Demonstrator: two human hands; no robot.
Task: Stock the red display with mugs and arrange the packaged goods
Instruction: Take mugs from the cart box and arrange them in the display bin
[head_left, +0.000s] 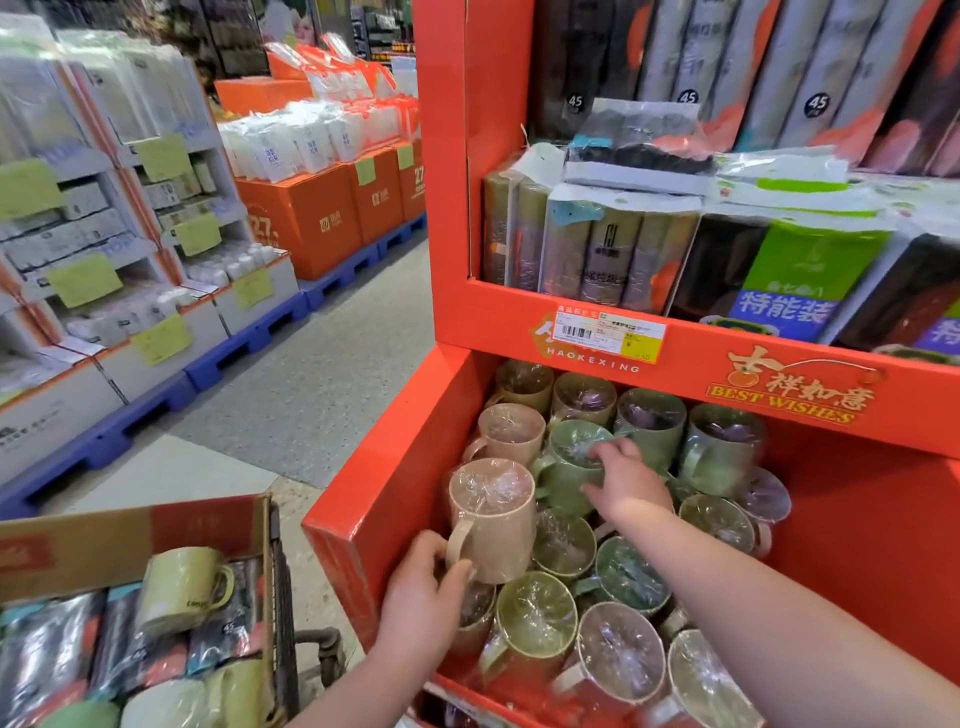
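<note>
The red display (395, 478) has a lower bin full of several plastic-wrapped mugs in beige, green and olive. My left hand (423, 587) grips the handle of a beige mug (493, 514) that stands high at the bin's left side. My right hand (626, 480) reaches deeper in and holds the rim of a green mug (566, 467). On the shelf above lie packaged goods (613, 249), dark rolls in clear wrap with green and purple labels.
A cart at lower left carries a cardboard box (130, 540) with more mugs, one olive mug (179, 587) on top, and dark packs. Across the grey aisle floor (311, 374) stand orange boxes (311, 218) and white shelving on blue pallets.
</note>
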